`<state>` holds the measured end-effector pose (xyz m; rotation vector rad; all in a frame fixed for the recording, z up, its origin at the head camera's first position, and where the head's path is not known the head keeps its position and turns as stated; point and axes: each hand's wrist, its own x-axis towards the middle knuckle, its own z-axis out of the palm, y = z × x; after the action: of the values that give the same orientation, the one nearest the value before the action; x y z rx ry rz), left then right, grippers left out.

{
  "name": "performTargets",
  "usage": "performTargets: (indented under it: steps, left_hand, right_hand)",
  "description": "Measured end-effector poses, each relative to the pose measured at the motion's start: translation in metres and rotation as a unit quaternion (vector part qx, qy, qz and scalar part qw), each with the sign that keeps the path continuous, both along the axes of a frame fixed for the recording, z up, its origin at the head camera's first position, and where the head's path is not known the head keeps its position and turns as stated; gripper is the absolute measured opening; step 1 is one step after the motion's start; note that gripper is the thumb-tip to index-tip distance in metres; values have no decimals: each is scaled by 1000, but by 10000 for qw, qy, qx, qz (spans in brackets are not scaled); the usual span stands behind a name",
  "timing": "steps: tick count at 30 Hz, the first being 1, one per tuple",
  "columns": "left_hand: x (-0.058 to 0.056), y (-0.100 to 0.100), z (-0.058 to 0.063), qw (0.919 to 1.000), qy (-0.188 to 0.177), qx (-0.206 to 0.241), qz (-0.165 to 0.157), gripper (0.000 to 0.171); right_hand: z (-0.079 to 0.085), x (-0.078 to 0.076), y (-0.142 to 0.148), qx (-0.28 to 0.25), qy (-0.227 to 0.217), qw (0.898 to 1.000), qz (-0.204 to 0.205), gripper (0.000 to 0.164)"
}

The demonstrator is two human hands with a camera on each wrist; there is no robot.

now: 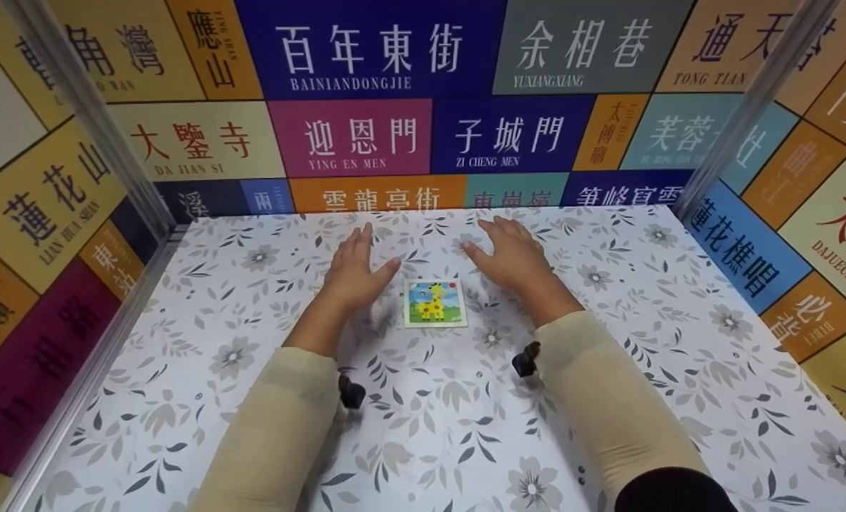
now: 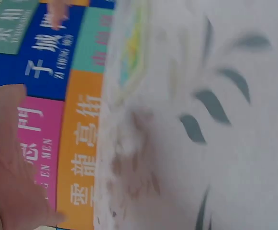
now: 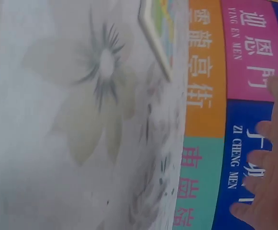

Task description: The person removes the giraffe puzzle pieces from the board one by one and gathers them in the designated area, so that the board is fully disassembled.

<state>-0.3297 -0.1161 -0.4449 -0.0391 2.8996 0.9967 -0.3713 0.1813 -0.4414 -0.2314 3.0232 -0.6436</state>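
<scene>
A small square picture board with a yellow giraffe (image 1: pixel 435 304) lies flat on the flowered tabletop, between both hands in the head view. To its left is my left hand (image 1: pixel 355 272), fingers extended forward and thumb spread toward the board. My right hand (image 1: pixel 509 254) is up and to the right of the board, its fingers pointing forward and left. Neither hand holds anything. In the left wrist view the board (image 2: pixel 133 48) appears blurred at the top, beside the left hand (image 2: pixel 14 163). The right wrist view catches the board's pale edge (image 3: pixel 154 38) and the right hand (image 3: pixel 268 167).
The tabletop (image 1: pixel 423 405) has a white cloth with grey flowers and leaves. Behind it rises a wall of coloured name signs (image 1: pixel 358 135), with similar panels at both sides. Metal posts (image 1: pixel 109 121) stand at the back corners. Small black devices (image 1: pixel 352 392) sit at the wrists.
</scene>
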Motion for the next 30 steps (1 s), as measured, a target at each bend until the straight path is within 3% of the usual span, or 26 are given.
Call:
performTargets:
  steps: [4, 9, 12, 19, 26, 30]
  left_hand:
    - [5, 0, 5, 9969, -40, 742, -263, 89]
    - [9, 1, 4, 9935, 45, 1080, -348, 83]
    - [11, 1, 0, 9927, 94, 1139, -394, 77]
    - [15, 3, -11, 9917, -274, 1189, -402, 65]
    - [15, 3, -16, 9889, -303, 1322, -616, 56]
    - [15, 4, -22, 9895, -292, 1172, -796, 52]
  right_hand:
    - [4, 2, -7, -420, -249, 9988, 13, 77]
    - [7, 4, -17, -759, -383, 9964, 22, 76]
    - [6, 5, -25, -1009, -348, 9941, 177, 72]
    - [-1, 10, -41, -1564, -480, 9853, 497, 65]
    - [-9, 9, -54, -2005, -704, 9749, 662, 55]
    - [-15, 5, -61, -2096, -667, 9714, 898, 48]
